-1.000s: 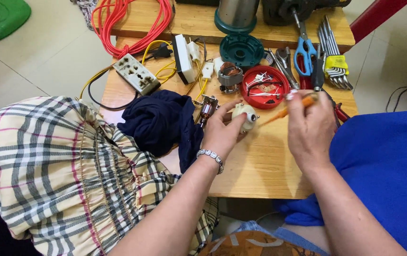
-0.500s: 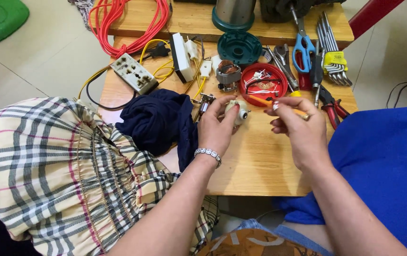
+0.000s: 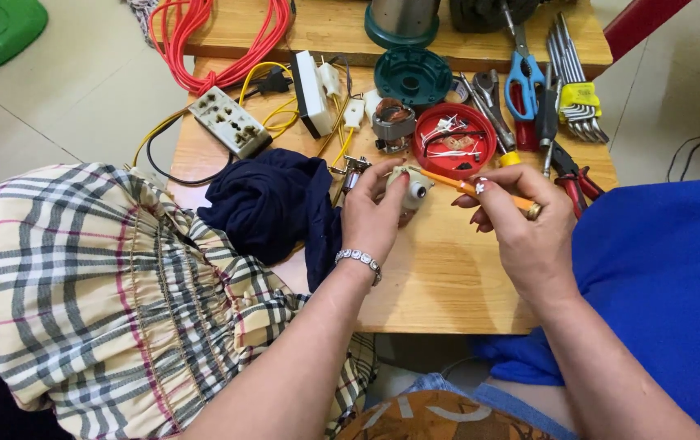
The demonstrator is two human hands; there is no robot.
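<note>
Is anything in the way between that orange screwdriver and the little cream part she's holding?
Nothing visible: the orange screwdriver in the right hand already has its tip at the cream part held by the left hand.

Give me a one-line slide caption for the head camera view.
Left hand grips a small cream motor part while the right hand points an orange screwdriver at it.

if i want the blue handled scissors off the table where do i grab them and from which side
Grip the blue-handled scissors by the handle loops, coming from the near side: the loops point toward the person, while the blades point away under the dark object at the back. Pliers and a screwdriver crowd both flanks.
</note>
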